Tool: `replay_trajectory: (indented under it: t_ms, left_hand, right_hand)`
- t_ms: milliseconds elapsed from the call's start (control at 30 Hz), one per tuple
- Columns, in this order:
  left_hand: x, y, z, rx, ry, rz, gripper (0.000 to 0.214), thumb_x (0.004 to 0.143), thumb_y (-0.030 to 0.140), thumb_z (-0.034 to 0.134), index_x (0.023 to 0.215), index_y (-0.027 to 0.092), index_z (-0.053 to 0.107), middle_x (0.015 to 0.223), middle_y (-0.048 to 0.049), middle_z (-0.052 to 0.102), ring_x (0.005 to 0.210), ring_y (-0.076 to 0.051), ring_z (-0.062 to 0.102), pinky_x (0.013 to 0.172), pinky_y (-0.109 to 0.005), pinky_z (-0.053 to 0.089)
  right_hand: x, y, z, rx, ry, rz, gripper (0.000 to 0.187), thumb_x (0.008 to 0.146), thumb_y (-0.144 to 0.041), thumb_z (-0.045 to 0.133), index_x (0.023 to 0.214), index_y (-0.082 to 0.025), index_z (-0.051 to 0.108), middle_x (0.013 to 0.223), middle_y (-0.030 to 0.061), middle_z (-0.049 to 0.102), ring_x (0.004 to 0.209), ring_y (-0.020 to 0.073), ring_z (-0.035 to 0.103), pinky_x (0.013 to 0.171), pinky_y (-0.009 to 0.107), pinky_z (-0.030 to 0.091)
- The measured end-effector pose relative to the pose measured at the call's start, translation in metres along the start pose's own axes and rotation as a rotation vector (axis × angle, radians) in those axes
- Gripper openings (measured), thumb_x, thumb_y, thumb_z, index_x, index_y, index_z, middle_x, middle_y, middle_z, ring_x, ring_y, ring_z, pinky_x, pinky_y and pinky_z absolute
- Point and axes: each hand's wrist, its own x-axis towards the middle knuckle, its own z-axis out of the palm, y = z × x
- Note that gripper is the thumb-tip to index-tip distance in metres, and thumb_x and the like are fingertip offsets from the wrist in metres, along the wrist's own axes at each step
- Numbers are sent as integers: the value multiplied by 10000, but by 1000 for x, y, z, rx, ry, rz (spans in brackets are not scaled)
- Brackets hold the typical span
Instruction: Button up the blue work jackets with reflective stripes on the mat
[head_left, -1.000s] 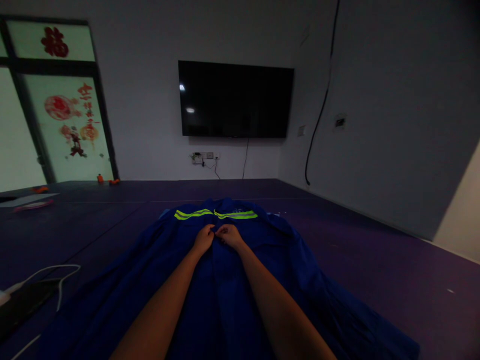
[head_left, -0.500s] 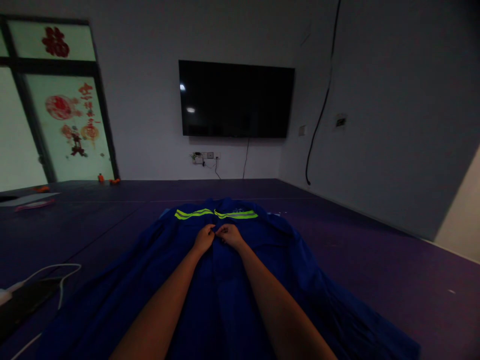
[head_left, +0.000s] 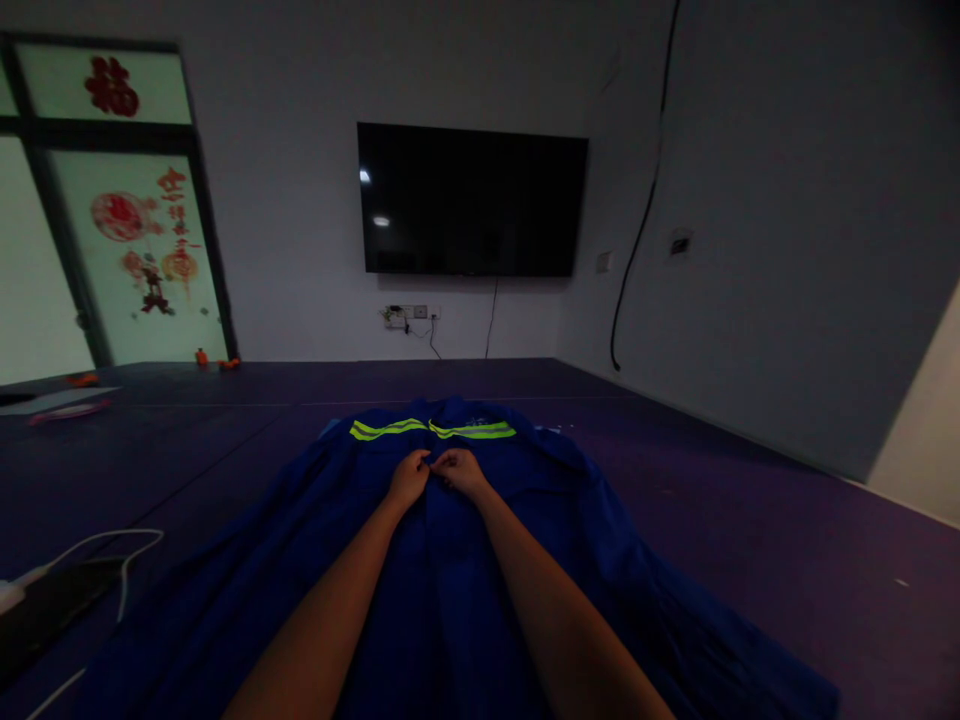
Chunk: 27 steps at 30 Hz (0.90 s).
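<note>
A blue work jacket [head_left: 465, 560] with yellow-green reflective strips [head_left: 480, 430] across its chest lies spread out, front up, its sleeves reaching out to both sides. My left hand [head_left: 411, 478] pinches the cloth at the front opening, just below the strips. Close beside it, my right hand [head_left: 459, 470] is closed on the other side of the same opening, fingertips nearly meeting those of the left. Whatever small fastening may be between the fingers is hidden by them and by the dim light.
The jacket rests on a purple surface [head_left: 712, 520]. To the left lie a dark flat object [head_left: 60, 610] and a white cable [head_left: 142, 531]. Small orange items [head_left: 229, 364] stand near the glass door [head_left: 135, 250]. A television [head_left: 472, 200] hangs on the far wall; a black cable [head_left: 637, 240] dangles to its right.
</note>
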Motion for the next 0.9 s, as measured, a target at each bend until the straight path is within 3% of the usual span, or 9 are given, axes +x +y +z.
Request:
replay_trajectory:
  t_ms: [900]
  left_hand:
    - [-1, 2, -1, 4, -4, -1, 376, 744, 51, 404, 1069, 113, 581, 1126, -106, 603, 1041, -172, 557, 915, -282, 410]
  right_hand:
    - [-1, -3, -1, -14, -15, 17, 56, 637, -160, 645, 613, -136, 600, 411, -60, 502, 350, 54, 445, 353, 148, 316]
